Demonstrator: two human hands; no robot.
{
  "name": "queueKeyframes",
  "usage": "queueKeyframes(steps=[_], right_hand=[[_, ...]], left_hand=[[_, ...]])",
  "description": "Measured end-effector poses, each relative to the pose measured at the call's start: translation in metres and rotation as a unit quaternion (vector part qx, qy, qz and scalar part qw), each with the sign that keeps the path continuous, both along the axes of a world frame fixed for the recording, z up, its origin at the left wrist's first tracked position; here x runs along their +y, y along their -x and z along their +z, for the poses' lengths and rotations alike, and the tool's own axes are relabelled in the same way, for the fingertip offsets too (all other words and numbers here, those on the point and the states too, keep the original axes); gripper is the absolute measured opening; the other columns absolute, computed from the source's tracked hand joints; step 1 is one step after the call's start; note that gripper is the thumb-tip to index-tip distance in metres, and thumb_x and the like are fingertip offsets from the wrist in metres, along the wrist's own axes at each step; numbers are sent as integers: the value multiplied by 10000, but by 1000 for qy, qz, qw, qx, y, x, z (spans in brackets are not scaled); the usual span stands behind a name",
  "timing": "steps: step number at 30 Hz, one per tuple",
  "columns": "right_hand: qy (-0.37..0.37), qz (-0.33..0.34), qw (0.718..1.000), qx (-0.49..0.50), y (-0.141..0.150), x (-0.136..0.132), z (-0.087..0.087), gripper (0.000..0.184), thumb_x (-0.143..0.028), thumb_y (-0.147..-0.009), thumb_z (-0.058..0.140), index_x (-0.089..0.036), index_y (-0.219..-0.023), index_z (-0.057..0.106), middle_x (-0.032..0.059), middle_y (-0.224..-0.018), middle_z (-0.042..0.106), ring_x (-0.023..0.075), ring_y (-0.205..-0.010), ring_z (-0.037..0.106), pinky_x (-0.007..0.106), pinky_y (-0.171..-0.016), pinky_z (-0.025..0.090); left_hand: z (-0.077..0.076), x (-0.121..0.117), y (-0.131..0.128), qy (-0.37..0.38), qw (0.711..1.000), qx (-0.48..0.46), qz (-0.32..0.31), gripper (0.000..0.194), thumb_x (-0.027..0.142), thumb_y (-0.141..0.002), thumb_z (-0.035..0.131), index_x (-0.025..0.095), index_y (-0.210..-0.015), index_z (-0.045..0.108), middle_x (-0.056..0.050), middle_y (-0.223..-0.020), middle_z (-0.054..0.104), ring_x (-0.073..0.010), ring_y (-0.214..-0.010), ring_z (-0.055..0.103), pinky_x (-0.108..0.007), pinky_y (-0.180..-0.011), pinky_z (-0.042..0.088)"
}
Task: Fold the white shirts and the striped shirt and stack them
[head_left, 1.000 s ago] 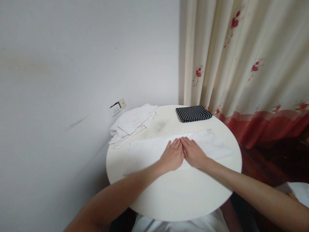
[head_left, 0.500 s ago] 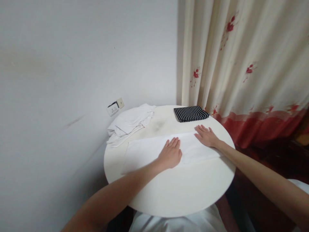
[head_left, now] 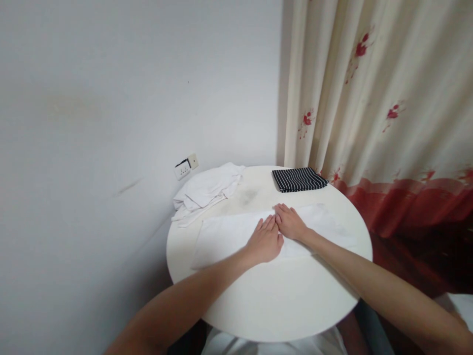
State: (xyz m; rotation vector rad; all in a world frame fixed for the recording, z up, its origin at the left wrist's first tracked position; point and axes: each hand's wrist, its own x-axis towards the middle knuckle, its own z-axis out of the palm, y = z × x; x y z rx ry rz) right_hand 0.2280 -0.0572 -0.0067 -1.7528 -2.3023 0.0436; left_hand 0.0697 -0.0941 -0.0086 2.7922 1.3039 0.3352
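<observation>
One long white cloth (head_left: 221, 236) lies flat across the middle of the round white table (head_left: 281, 305), its surface smooth, its left end cut at a slant and its right end fading into the pale tabletop. The left hand (head_left: 265, 240) and the right hand (head_left: 290, 223) rest palm down on its middle, open rather than gripping, their fingertips together near its far edge. They hide the cloth under them, and its right corner is hard to make out. At the picture's right edge, a white item (head_left: 461, 306) is cut off and cannot be identified.

A rumpled white cloth (head_left: 210, 185) sits at the table's far left, near a wall socket (head_left: 182, 170). A folded black cloth (head_left: 300, 180) with white stripes lies at the far right. Behind are a marked, pale wall (head_left: 111, 88) and a cream curtain (head_left: 340, 108) with red flowers and a red lower band.
</observation>
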Motion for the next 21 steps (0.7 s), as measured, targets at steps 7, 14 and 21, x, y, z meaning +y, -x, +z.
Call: queueKeyframes(steps=[7, 14, 21], right_hand=[[12, 5, 1000, 17, -11, 4, -1, 548, -312, -1028, 262, -120, -1517, 414, 147, -1587, 383, 289, -1477, 319, 503, -1179, 261], [-12, -18, 1000, 9, -13, 4, 6, 462, -238, -991, 346, -139, -1396, 545, 158, -1469, 529, 269, -1380, 437, 444, -1125, 315], [19, -117, 993, 8, -69, 24, 17, 334, -282, -959, 458, -198, -1168, 703, 154, -1249, 643, 312, -1154, 578, 489, -989, 393]], left_hand=[[12, 21, 20, 91, 995, 38, -20, 667, 594, -1022, 204, 240, -1586, 255, -74, -1663, 184, -275, -1544, 125, -610, -1214, 139], [14, 55, 54, 93, 990, 57, 88, 623, 529, -1032, 260, 225, -1576, 268, -100, -1656, 225, -307, -1532, 172, -617, -1198, 150], [33, 74, 74, 64, 992, 16, 106, 351, 244, -978, 473, 183, -1291, 618, -99, -1356, 599, -208, -1248, 565, -305, -1099, 390]])
